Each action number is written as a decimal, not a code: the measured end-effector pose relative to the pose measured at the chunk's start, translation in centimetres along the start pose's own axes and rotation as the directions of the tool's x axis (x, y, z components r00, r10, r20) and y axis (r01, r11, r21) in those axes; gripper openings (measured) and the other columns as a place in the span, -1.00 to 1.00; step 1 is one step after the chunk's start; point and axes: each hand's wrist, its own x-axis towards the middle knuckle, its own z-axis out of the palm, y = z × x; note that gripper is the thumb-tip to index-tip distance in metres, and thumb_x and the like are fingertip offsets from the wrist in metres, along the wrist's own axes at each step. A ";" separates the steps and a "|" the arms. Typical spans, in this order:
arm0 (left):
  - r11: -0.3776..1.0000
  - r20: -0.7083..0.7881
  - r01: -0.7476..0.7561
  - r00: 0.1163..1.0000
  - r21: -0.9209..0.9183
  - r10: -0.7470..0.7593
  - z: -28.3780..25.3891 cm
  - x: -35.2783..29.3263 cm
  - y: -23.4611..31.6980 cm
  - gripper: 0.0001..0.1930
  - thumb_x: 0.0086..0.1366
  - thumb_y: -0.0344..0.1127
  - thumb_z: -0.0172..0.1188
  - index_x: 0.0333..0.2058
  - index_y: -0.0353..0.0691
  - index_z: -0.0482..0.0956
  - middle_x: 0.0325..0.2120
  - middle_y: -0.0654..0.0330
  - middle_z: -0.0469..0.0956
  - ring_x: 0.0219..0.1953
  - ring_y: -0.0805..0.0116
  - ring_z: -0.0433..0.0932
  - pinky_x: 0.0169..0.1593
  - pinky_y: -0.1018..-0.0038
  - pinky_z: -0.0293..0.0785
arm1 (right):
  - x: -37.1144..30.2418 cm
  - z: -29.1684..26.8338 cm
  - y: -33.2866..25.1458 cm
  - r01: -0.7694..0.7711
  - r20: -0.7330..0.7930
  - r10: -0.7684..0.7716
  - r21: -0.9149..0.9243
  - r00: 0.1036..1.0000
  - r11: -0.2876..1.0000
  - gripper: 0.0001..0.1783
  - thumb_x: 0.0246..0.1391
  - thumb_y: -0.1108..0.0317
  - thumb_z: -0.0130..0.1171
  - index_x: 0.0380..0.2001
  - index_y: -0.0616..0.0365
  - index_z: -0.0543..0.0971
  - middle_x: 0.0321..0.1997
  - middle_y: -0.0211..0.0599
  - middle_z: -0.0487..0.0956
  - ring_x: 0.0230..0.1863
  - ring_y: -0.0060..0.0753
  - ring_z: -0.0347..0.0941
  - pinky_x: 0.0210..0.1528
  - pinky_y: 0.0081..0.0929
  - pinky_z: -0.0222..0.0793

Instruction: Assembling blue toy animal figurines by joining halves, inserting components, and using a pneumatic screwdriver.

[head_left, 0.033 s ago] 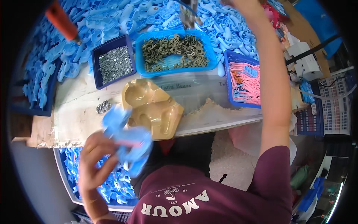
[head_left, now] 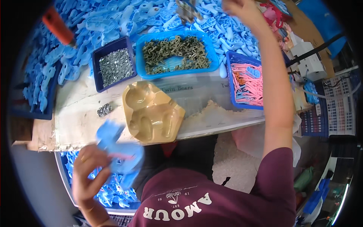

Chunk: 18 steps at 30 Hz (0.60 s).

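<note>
My left hand [head_left: 90, 172] is closed around the edge of a light blue plastic toy shell [head_left: 126, 155], low at the left in front of the table. A pink strip lies across the shell, which is blurred by motion. Up at the top edge, my right hand [head_left: 242, 11] reaches over the heap of blue plastic parts [head_left: 151, 15]. Its fingers look apart and hold nothing that I can see, though the frame cuts part of it off. Left of that hand hangs a blurred metal tool [head_left: 187, 11]. A gold moulded tray [head_left: 151, 113] lies at the table's near edge.
A dark blue bin of small metal pieces [head_left: 115, 68] stands beside a light blue tray of metal clips [head_left: 176, 55]. A blue basket of pink strips [head_left: 247, 85] is at the right. An orange tool [head_left: 58, 26] hangs upper left. Below the table is a crate of blue shells [head_left: 117, 195].
My left hand has moved a little left and down with the blue shell, away from the gold tray. My right hand has shifted slightly left and shows more of its fingers.
</note>
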 end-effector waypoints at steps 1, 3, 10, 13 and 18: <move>0.992 0.066 0.108 0.992 0.063 -0.112 -2.2 -2.0 1.2 -0.90 0.05 -0.45 0.30 -0.44 -0.30 0.57 -0.31 0.06 0.63 -0.13 -0.01 0.58 0.12 0.16 0.40 | -1.5 0.2 2.0 0.028 0.037 -0.018 -0.287 0.999 0.958 -0.82 0.08 0.47 0.24 -0.21 0.17 0.62 -0.24 -0.28 0.66 -0.21 -0.30 0.61 -0.12 -0.37 0.51; 0.911 0.222 0.291 0.906 0.293 -0.361 -4.9 -5.2 1.3 -0.81 0.14 -0.38 0.30 -0.27 -0.31 0.61 -0.21 0.01 0.64 -0.06 -0.04 0.56 0.13 0.14 0.40 | -5.4 -0.2 6.8 -0.003 0.070 0.063 -0.645 0.996 0.764 -0.76 0.00 0.48 0.25 -0.19 0.08 0.64 -0.15 -0.22 0.67 -0.09 -0.09 0.60 -0.02 -0.23 0.51; 0.719 -0.181 0.451 0.887 0.529 -0.424 -2.3 -7.7 -1.9 -0.53 0.25 -0.25 0.32 0.10 -0.28 0.50 0.01 -0.08 0.58 0.11 -0.13 0.49 0.22 0.11 0.37 | -9.9 0.2 11.3 0.061 0.052 -0.032 -0.793 0.998 0.606 -0.79 0.01 0.45 0.26 -0.23 0.12 0.58 -0.19 -0.12 0.63 -0.13 0.09 0.56 -0.06 -0.15 0.48; 0.867 -0.039 0.279 0.956 0.413 -0.290 -1.1 -3.4 -0.2 -0.58 0.25 -0.34 0.31 0.07 -0.29 0.54 0.03 -0.05 0.58 0.11 -0.11 0.50 0.22 0.14 0.37 | -10.1 0.7 9.9 -0.007 0.033 0.043 -0.714 0.999 0.700 -0.81 0.04 0.39 0.25 -0.24 0.13 0.56 -0.25 -0.16 0.62 -0.21 0.04 0.57 -0.12 -0.19 0.48; 0.973 0.057 -0.109 0.993 0.206 0.100 3.3 4.6 1.2 -0.70 0.18 -0.39 0.37 -0.10 -0.27 0.63 -0.11 0.02 0.67 -0.08 -0.10 0.62 0.04 0.16 0.52 | -11.1 -0.9 4.2 -0.312 -0.013 0.332 -0.375 0.943 0.873 -0.77 0.13 0.29 0.24 -0.20 0.17 0.58 -0.32 -0.23 0.67 -0.29 -0.30 0.64 -0.20 -0.37 0.50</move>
